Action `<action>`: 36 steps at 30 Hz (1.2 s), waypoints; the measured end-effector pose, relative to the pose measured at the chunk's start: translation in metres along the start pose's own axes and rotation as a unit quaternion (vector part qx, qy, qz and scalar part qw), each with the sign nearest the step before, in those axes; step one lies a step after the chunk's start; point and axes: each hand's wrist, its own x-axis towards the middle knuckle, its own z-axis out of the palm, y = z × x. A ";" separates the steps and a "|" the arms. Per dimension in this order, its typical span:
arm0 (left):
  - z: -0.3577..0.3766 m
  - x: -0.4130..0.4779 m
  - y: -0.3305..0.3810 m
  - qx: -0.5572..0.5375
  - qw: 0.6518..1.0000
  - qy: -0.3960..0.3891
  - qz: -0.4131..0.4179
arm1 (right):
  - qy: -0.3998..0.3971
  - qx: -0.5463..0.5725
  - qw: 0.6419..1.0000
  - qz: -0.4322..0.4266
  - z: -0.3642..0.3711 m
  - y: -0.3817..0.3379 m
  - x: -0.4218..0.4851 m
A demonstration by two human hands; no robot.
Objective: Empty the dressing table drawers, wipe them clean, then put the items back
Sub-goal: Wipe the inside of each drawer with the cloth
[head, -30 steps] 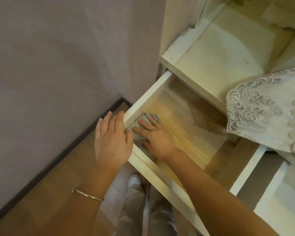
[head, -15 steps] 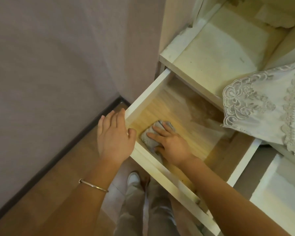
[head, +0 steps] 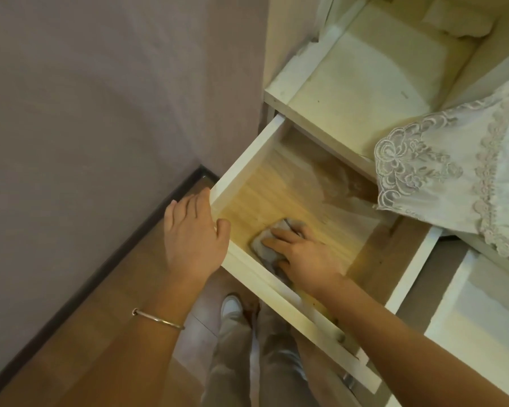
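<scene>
A cream drawer (head: pixel 247 160) stands pulled out below the dressing table, its wooden bottom bare and dusty toward the back. My right hand (head: pixel 303 255) lies flat inside it, fingers pressed down on a grey cloth (head: pixel 262 245) near the drawer's front wall. My left hand (head: pixel 193 237) grips the drawer's front left corner from outside, thumb hooked over the rim. A thin metal bangle sits on that wrist.
A lace-edged white cloth (head: pixel 453 177) hangs over the dressing table's edge above the drawer's right side. A second open drawer (head: pixel 476 318) is at lower right. The mauve wall (head: pixel 100 113) and wooden floor (head: pixel 86 348) lie to the left; my legs stand below the drawer.
My right hand has slid the grey cloth from the drawer's front left corner toward the right along the bottom. The left hand stays on the corner.
</scene>
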 end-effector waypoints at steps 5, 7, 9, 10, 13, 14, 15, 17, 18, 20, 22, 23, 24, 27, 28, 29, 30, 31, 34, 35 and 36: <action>-0.002 0.000 -0.002 0.013 1.000 -0.014 0.008 | 0.022 0.010 0.999 -0.041 -0.001 -0.026 0.059; -0.002 0.000 -0.001 0.013 1.000 -0.023 -0.001 | 0.057 0.034 0.997 -0.046 0.008 -0.012 0.034; -0.002 -0.001 0.001 0.024 0.999 -0.025 -0.001 | 0.048 0.042 0.998 -0.001 0.016 0.008 -0.005; -0.002 -0.001 0.001 0.029 0.999 -0.021 0.000 | 0.017 0.037 0.999 0.030 0.019 0.017 -0.024; 0.000 -0.002 0.001 0.038 0.999 -0.015 0.005 | 0.006 0.046 0.993 0.106 0.010 0.041 -0.040; 0.000 -0.002 0.001 0.038 0.999 -0.011 0.007 | 0.035 0.067 0.988 0.132 0.003 0.048 -0.030; 0.001 -0.002 0.000 0.039 0.999 -0.009 0.008 | 0.065 0.087 0.980 0.167 -0.004 0.059 -0.017; 0.001 -0.001 0.001 0.043 0.999 -0.005 0.008 | 0.088 0.119 0.958 0.247 -0.021 0.081 0.008; 0.002 -0.001 0.001 0.047 0.999 -0.006 0.008 | 0.092 0.127 0.946 0.282 -0.026 0.090 0.015; -0.001 -0.001 0.003 0.063 0.998 -0.016 0.009 | 0.101 0.120 0.941 0.299 -0.022 0.089 0.013; -0.004 0.004 0.006 0.085 0.995 -0.023 0.040 | 0.114 0.118 0.953 0.255 -0.006 0.069 -0.003; -0.006 0.009 0.007 0.098 0.992 -0.024 0.080 | 0.105 0.113 0.962 0.226 0.003 0.056 -0.014; -0.007 0.015 0.010 0.112 0.985 -0.025 0.129 | 0.087 0.108 0.971 0.194 0.013 0.045 -0.024; -0.009 0.040 0.023 0.126 0.966 -0.059 0.216 | 0.032 0.101 0.982 0.153 0.028 0.028 -0.046; -0.006 0.048 0.025 0.132 0.962 -0.074 0.228 | 0.031 0.104 0.982 0.156 0.028 0.027 -0.048; -0.004 0.054 0.027 0.152 0.956 -0.083 0.238 | 0.038 0.112 0.980 0.163 0.027 0.028 -0.047; -0.002 0.058 0.027 0.174 0.949 -0.090 0.248 | 0.056 0.121 0.976 0.175 0.024 0.030 -0.044; -0.001 0.059 0.026 0.191 0.943 -0.100 0.255 | 0.080 0.129 0.969 0.195 0.020 0.031 -0.039; 0.000 0.058 0.020 0.191 0.939 -0.086 0.272 | 0.148 0.166 0.926 0.305 0.002 0.054 -0.013; 0.001 0.058 0.019 0.186 0.939 -0.075 0.279 | 0.165 0.174 0.905 0.350 -0.005 0.064 -0.001; 0.001 0.058 0.019 0.181 0.939 -0.073 0.283 | 0.172 0.181 0.882 0.400 -0.011 0.074 0.010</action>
